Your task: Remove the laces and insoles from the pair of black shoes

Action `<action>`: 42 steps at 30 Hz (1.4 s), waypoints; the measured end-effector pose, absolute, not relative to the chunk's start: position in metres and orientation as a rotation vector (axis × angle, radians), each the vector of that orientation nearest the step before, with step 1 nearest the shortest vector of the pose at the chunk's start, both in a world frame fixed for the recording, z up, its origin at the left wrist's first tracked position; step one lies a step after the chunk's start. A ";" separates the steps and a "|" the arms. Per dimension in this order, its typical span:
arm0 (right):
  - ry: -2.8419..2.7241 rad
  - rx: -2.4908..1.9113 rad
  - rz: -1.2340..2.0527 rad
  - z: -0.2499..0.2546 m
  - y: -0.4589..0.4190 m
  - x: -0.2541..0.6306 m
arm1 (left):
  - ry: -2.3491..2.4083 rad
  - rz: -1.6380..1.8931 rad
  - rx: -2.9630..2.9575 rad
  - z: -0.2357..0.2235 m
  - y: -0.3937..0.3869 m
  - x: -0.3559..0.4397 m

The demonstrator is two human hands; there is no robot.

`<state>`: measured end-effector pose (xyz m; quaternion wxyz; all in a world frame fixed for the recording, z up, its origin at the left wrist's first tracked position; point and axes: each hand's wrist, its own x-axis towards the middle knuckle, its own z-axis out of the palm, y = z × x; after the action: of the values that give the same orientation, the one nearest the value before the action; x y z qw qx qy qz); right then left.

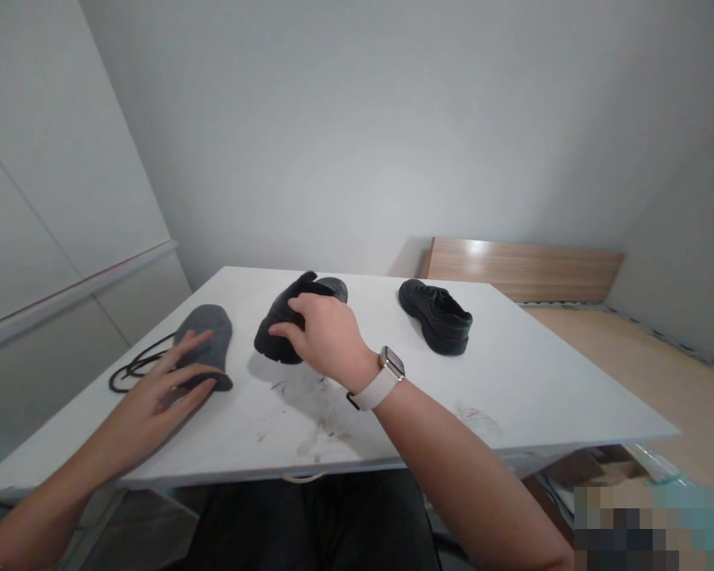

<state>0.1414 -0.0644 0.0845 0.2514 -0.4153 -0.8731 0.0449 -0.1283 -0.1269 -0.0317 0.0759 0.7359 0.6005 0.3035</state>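
Observation:
My right hand [327, 329] grips a black shoe [281, 321] near its opening. The shoe is tilted and seems raised a little over the white table [357, 436]; my fingers partly hide it. My left hand [170, 388] lies with fingers spread on a grey insole [205, 329] at the table's left side. Its thumb and index finger touch the insole's darker near end. Black shoelaces [136, 369] lie loosely coiled beside the insole, partly behind my hand. Another black shoe [437, 317], laced, stands upright on the right part of the table.
Brown dirt smears [327, 432] mark the table's front middle, below the held shoe. A wooden headboard [523, 266] and bed surface are beyond the table's right edge. A white cabinet [53, 198] is at left, and a plain wall stands behind the table.

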 end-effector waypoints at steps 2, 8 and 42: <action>-2.354 -1.095 0.076 0.086 -0.050 0.124 | 1.707 0.883 2.166 -0.030 -0.128 -0.129; -2.338 -1.014 -0.060 0.074 -0.008 0.057 | 1.707 0.893 2.058 -0.019 -0.132 -0.122; -1.852 -2.255 -0.630 0.039 0.024 0.299 | 2.024 0.892 2.606 -0.049 -0.120 -0.125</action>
<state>0.2986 0.0242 0.0385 0.0782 -0.7530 -0.6186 -0.2106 -0.1253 -0.1199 -0.0487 -0.1378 0.7550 0.5866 0.2586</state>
